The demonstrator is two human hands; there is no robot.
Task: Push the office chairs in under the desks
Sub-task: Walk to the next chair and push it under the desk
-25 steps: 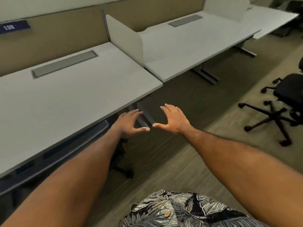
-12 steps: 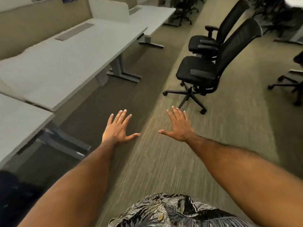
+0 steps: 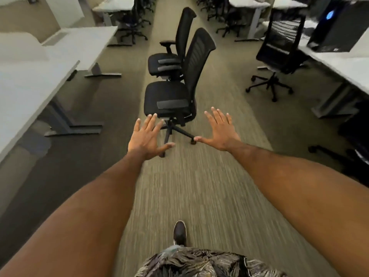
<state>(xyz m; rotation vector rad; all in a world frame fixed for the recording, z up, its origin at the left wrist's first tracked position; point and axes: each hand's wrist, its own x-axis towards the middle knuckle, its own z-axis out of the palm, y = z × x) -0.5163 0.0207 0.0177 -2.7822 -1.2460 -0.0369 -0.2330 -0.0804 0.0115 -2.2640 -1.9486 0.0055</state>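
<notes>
Both arms reach forward over the carpet floor (image 3: 199,186). The left hand (image 3: 146,136) is open, fingers straight and spread, palm down, holding nothing. The right hand (image 3: 219,132) is open the same way, thumb out toward the left one. Neither touches anything.

Just ahead of the hands, a black office chair (image 3: 167,98) stands in the middle of the aisle, its seat toward the left and its mesh back on the right. A second chair (image 3: 165,62) stands close behind it, turned the same way. Both are out in the open, apart from the white bench (image 3: 24,84) along the left side. A third chair (image 3: 279,43) stands near the bench on the right (image 3: 349,66), which carries a black box (image 3: 339,25). A dark shoe (image 3: 179,232) shows below, above a patterned shirt (image 3: 199,262).
</notes>
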